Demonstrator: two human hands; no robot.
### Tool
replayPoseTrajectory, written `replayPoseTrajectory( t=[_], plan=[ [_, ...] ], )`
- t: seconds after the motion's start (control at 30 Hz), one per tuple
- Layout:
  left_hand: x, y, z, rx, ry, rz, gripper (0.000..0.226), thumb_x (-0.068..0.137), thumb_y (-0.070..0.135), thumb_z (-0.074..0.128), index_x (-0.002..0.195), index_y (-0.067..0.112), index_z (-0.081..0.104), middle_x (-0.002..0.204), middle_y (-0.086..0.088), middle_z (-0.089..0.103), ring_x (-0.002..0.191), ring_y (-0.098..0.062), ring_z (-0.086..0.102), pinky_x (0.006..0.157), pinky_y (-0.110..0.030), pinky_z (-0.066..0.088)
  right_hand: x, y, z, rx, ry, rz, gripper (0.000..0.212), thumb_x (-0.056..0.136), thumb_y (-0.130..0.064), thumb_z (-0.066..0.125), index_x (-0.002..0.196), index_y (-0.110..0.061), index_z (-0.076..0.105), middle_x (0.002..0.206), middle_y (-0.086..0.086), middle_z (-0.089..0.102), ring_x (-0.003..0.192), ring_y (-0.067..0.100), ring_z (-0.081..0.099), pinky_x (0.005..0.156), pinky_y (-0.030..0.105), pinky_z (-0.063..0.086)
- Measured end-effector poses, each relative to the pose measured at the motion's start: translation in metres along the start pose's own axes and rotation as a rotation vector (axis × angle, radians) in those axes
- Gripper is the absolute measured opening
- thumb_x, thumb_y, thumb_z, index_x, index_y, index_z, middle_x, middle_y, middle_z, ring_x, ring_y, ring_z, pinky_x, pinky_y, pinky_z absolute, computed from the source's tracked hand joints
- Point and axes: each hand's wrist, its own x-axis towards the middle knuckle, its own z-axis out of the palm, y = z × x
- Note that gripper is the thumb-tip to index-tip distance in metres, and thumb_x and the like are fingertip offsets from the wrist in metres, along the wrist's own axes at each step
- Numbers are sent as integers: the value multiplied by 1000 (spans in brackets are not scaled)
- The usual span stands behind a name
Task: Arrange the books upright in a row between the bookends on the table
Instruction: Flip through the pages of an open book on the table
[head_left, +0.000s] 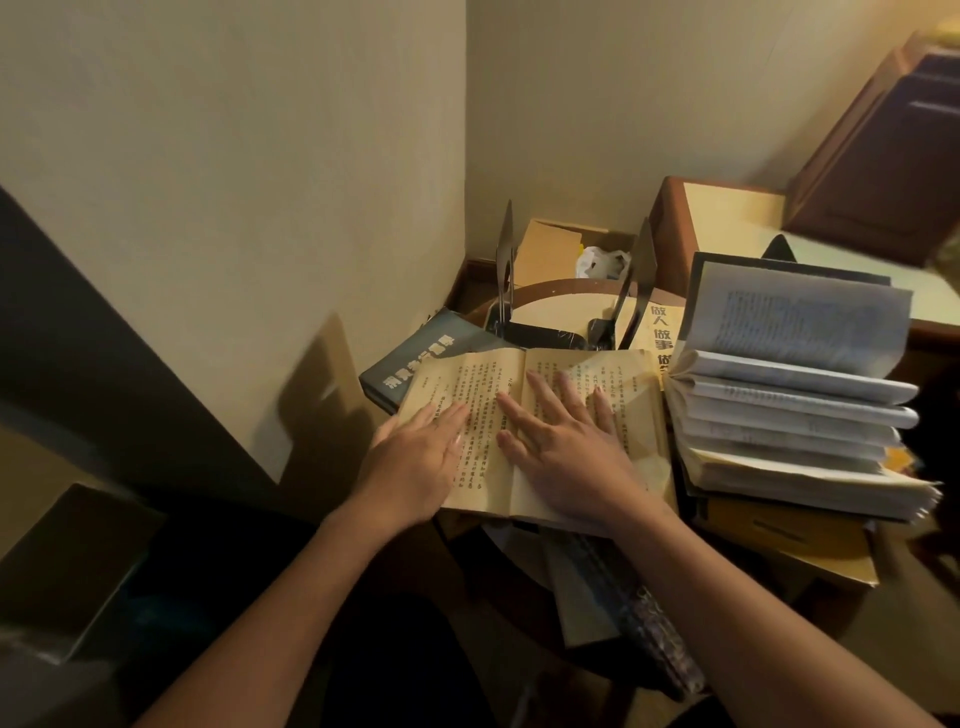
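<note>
Both hands press flat on an open yellowed book (480, 384) lying at the worktop's (550, 312) near edge: the left hand (415, 460) on the left page, the right hand (566, 457) on the right page, fingers (540, 391) straight and spread apart, gripping nothing. A stack of open books (779, 410) crowds the right edge. A dark blue book (415, 358) overhangs the left edge. Two black bookends (506, 270) (641, 270) stand upright near the far edge, with no book between them.

An open book (483, 379) lies flat at the near middle of the counter (550, 314). The left hand (415, 462) rests on its left page and the right hand (566, 457) on its right. Behind it stand the left bookend (506, 280) and the right bookend (636, 286), set apart. A closed book (415, 358) lies partly under the open book's far left corner. A titled book (662, 332) lies just right of the right bookend. A stack of open books (789, 415) sits on the right.
</note>
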Motion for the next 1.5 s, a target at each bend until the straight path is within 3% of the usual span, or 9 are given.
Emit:
replayPoseTrajectory(
  t=[0.17, 0.4, 0.53, 0.67, 1.0, 1.13, 1.27, 1.37, 1.5],
  plan=[
    [46, 10, -5, -9, -58, -47, 50, 108, 39, 22, 158, 36, 14, 165, 1, 22, 152, -18, 17, 124, -52, 10, 0, -1, -2, 6, -7, 6, 60, 97, -72, 11, 152, -55, -3, 164, -13, -19, 147, 19, -31, 119, 52, -20],
    [12, 5, 16, -59, 14, 4, 53, 107, 44, 15, 159, 33, 11, 166, 14, 10, 153, -9, 2, 124, -47, -4, 0, -1, -1, -10, -13, 6, 60, 96, -72, 10, 152, -55, -6, 163, -13, -21, 147, 18, -32, 120, 53, -18],
    [-29, 9, 23, -29, 62, 13, 54, 107, 40, 15, 159, 29, 7, 166, 12, 6, 152, -5, -2, 125, -40, -1, 0, -1, 1, -17, 0, 9, 60, 96, -72, 9, 152, -55, -5, 164, -13, -21, 147, 18, -32, 120, 53, -16],
    [-42, 11, 22, 55, 109, -38, 54, 106, 39, 15, 159, 28, 7, 166, 11, 8, 151, -3, 3, 126, -43, 4, -1, -2, 1, -15, 13, 7, 61, 96, -72, 8, 152, -55, -5, 164, -13, -20, 147, 18, -32, 120, 54, -16],
    [45, -10, 23, -20, 50, -89, 54, 106, 46, 15, 158, 33, 11, 167, 9, 8, 154, -17, 1, 123, -54, 15, 0, -4, -1, -5, -4, 28, 60, 96, -73, 9, 151, -57, -6, 163, -15, -22, 146, 18, -33, 119, 52, -20],
    [27, -9, 28, -220, 121, -209, 59, 101, 61, 23, 157, 42, 16, 168, 3, -1, 154, -29, -1, 116, -57, 26, -2, -6, -3, -9, -17, 30, 61, 95, -73, 8, 151, -55, -8, 161, -14, -24, 146, 19, -33, 119, 52, -21],
    [-5, -11, 28, -451, 257, -279, 73, 88, 68, 53, 151, 33, 38, 165, -4, 20, 142, -30, 39, 101, -42, 51, -3, -5, -3, 7, -18, 24, 61, 97, -71, 11, 152, -54, -8, 162, -13, -24, 146, 20, -33, 119, 53, -20],
    [-16, -18, 15, -584, 317, -320, 78, 76, 58, 76, 143, 27, 51, 157, -4, 38, 129, -24, 54, 85, -24, 51, -5, -5, -4, 6, -32, 10, 61, 97, -70, 13, 152, -54, -9, 162, -13, -24, 146, 20, -33, 119, 54, -19],
    [-28, -24, -3, -1097, 199, -372, 68, 70, 27, 88, 132, 35, 61, 135, -2, 60, 108, -19, 66, 74, -29, 61, -19, -5, -3, 5, -17, -28, 60, 99, -66, 16, 153, -53, -8, 164, -11, -21, 147, 20, -32, 119, 52, -20]
  ],
)
